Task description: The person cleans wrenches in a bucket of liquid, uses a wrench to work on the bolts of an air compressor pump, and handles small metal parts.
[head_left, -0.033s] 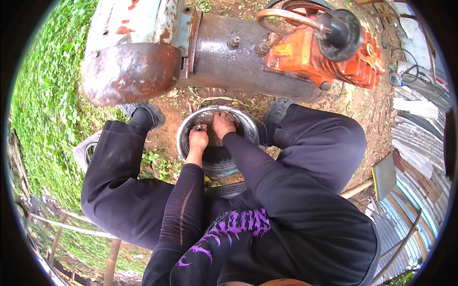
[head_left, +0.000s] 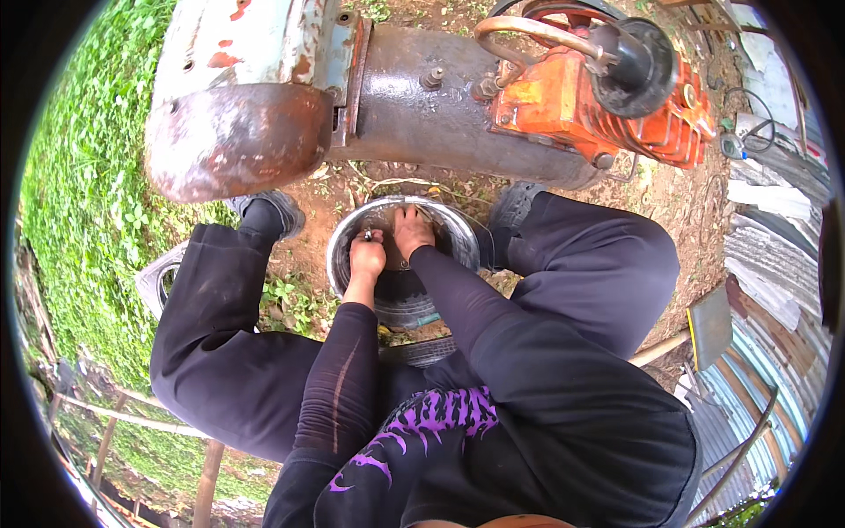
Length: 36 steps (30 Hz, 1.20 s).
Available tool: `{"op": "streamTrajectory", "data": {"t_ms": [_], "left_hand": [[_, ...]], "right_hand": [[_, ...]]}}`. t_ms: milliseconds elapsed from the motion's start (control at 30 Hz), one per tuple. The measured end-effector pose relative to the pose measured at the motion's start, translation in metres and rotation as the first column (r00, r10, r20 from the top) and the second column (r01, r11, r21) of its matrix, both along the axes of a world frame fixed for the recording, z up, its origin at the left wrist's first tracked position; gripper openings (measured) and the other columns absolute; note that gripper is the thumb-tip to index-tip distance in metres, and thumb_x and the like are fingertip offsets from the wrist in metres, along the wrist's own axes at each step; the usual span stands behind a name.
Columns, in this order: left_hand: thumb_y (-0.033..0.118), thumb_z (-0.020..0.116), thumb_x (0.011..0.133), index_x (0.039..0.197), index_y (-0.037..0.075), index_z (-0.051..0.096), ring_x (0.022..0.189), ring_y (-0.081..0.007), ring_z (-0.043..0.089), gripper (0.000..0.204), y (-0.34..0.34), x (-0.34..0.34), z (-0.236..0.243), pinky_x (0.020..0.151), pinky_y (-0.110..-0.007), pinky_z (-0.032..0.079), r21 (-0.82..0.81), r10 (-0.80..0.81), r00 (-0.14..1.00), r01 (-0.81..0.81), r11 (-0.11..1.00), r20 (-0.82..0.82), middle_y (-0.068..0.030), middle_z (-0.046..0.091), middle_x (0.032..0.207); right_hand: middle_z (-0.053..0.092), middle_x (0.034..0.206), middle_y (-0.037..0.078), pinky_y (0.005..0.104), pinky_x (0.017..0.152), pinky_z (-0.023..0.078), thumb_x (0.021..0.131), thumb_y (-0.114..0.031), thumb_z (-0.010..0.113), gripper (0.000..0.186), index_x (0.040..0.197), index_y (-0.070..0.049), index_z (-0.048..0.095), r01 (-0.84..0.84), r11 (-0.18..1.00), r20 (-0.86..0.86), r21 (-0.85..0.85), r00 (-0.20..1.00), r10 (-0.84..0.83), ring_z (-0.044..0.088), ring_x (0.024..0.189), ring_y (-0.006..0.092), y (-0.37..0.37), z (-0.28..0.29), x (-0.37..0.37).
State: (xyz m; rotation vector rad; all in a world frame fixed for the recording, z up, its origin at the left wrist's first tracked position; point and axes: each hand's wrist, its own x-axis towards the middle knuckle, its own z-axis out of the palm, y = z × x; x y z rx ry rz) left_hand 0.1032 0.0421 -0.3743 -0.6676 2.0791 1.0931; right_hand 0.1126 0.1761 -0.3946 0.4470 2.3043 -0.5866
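A round tub with a pale rim (head_left: 339,229) sits on the dirt between my legs, dark inside around a brownish metal piece. My left hand (head_left: 367,255) is in its left half, closed on a small metal tool (head_left: 369,236). My right hand (head_left: 414,231) reaches to the brownish piece near the back of the tub, fingers bent and close together; what they grip is too small to make out. A thin wire lies by the tub's back and right side.
Beyond the tub lies a rusty tank (head_left: 414,106) bearing an orange compressor head (head_left: 598,106) and a pale, rusted motor housing (head_left: 229,132). A tire (head_left: 414,350) lies before me. Grass (head_left: 79,220) is at left; corrugated sheets (head_left: 766,255) and a pole (head_left: 656,350) are at right.
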Motion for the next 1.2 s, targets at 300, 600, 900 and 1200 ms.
{"op": "streamTrajectory", "data": {"t_ms": [300,600,900,1200], "left_hand": [[0.021,0.066,0.095,0.1,0.002,0.07,0.086,-0.0203,0.069,0.019,0.008,-0.01,0.013,0.08,-0.034,0.051,0.016,0.069,0.995,-0.07,0.997,0.07,-0.0095,0.074,0.088],[0.019,0.063,0.098,0.109,0.0,0.068,0.084,-0.0146,0.064,0.023,0.021,-0.013,0.033,0.078,-0.029,0.048,-0.003,-0.051,0.994,0.051,0.999,0.094,-0.0055,0.074,0.09],[0.022,0.064,0.098,0.109,0.002,0.069,0.079,-0.0146,0.065,0.024,0.017,-0.014,0.021,0.075,-0.03,0.049,-0.06,-0.202,0.978,0.205,0.977,0.06,-0.0047,0.074,0.09],[0.017,0.065,0.093,0.091,0.003,0.07,0.09,-0.0234,0.073,0.015,0.005,0.002,-0.013,0.083,-0.036,0.053,-0.05,0.036,0.997,-0.033,0.998,0.065,-0.0119,0.075,0.088]], "right_hand": [[0.059,0.138,0.005,0.0423,0.088,0.055,0.098,-0.019,0.047,0.036,0.131,-0.015,0.061,-0.066,0.993,0.29,0.103,0.956,0.034,0.067,0.113,0.0271,0.001,-0.022,0.007],[0.073,0.117,0.01,0.0415,0.082,0.058,0.096,-0.021,0.053,0.027,0.102,-0.014,0.078,-0.048,0.99,0.251,0.135,0.968,0.013,0.07,0.109,0.0245,0.009,-0.015,0.016],[0.071,0.109,0.02,0.0439,0.091,0.055,0.095,-0.015,0.049,0.028,0.109,-0.004,0.069,0.054,0.999,0.015,0.005,0.998,-0.054,0.069,0.104,0.0335,0.025,0.0,0.015],[0.065,0.117,0.026,0.0481,0.098,0.05,0.095,-0.016,0.049,0.029,0.112,0.001,0.065,0.146,0.986,0.116,-0.082,0.984,-0.136,0.063,0.112,0.0416,0.017,0.003,0.01]]}}
